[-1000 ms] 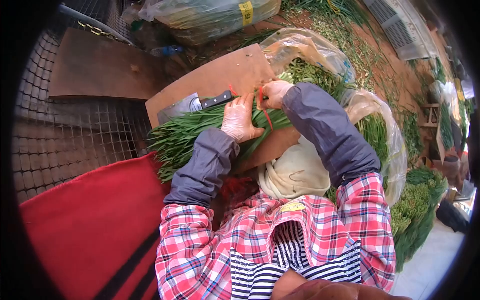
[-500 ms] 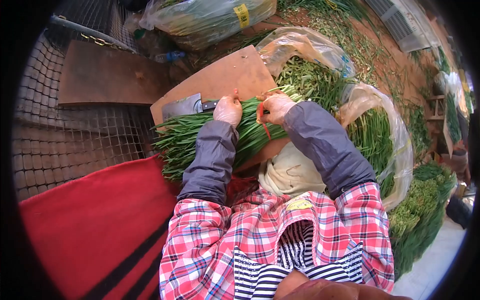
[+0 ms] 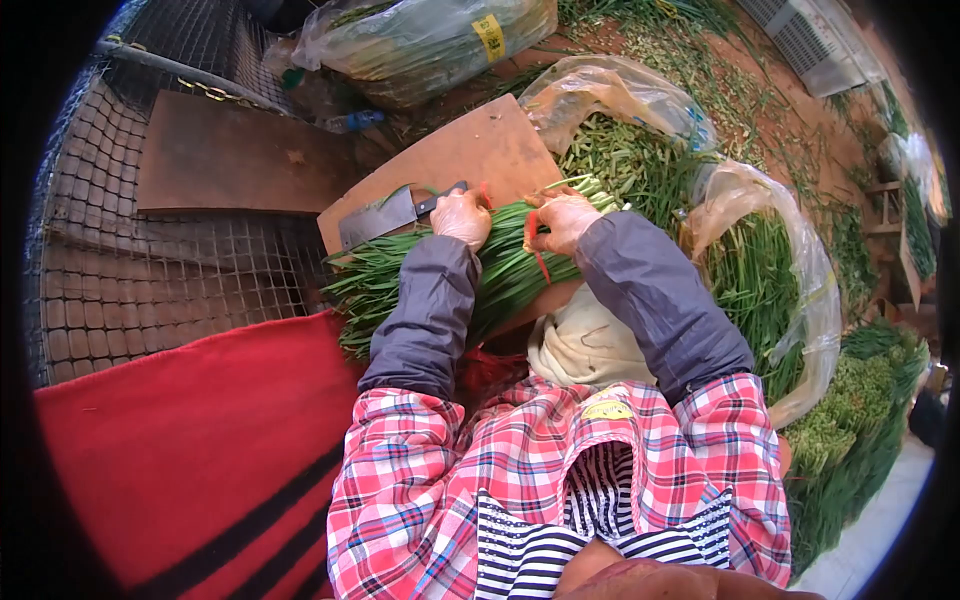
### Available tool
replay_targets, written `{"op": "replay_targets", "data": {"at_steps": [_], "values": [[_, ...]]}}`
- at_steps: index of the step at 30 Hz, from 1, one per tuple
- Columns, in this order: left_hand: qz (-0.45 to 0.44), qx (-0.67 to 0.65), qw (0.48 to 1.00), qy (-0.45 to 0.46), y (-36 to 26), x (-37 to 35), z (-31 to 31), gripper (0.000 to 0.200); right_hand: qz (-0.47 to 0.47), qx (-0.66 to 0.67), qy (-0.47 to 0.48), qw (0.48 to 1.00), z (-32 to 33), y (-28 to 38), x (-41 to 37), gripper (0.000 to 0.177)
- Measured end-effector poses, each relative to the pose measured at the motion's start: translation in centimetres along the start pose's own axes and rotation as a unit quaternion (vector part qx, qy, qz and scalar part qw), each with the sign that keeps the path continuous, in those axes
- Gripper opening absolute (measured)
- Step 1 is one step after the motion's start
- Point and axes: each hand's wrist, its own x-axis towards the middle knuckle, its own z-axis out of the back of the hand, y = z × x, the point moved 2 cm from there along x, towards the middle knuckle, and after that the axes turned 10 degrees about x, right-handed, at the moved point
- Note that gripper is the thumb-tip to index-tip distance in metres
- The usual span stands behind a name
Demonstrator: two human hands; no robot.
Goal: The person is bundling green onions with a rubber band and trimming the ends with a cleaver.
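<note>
A thick bundle of garlic chives (image 3: 395,273) lies across a brown board (image 3: 470,150), leaves to the left and pale stem ends to the right. My right hand (image 3: 566,218), in a thin clear glove, is closed at the stem end, with a red tie (image 3: 532,232) at its fingers and round the bundle. My left hand (image 3: 462,220), gloved too, is closed at the bundle's far side, a red strip at its fingertips. A cleaver (image 3: 378,221) lies on the board behind the leaves, its black handle slanting up right at my left hand.
Clear plastic bags hold cut green pieces (image 3: 622,160) and more chives (image 3: 748,268) at the right. A full plastic bag (image 3: 425,55) stands behind the board. Black mesh (image 3: 95,270) and a red cloth (image 3: 200,440) are at the left. A grey crate (image 3: 815,45) stands far right.
The cleaver has turned on the board, its handle end now higher and farther right beside my left hand. The whole view has shifted slightly; both hands stay at the bundle.
</note>
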Motion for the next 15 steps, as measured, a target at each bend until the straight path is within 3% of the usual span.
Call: {"op": "replay_targets", "data": {"at_steps": [7,10,15], "values": [[-0.016,0.110,0.994,0.006,-0.5,1.9,1.7,0.025,0.007,0.003,-0.005,1.000,-0.2,-0.5,0.0,0.032],[0.050,-0.036,0.995,0.078,0.5,2.5,-0.4,0.027,0.001,0.000,0.002,1.000,-0.2,-0.5,0.1,0.032],[0.051,-0.056,0.989,0.131,0.5,2.7,-0.6,0.030,0.012,0.027,-0.029,0.999,-0.1,-0.1,-0.3,0.021]]}}
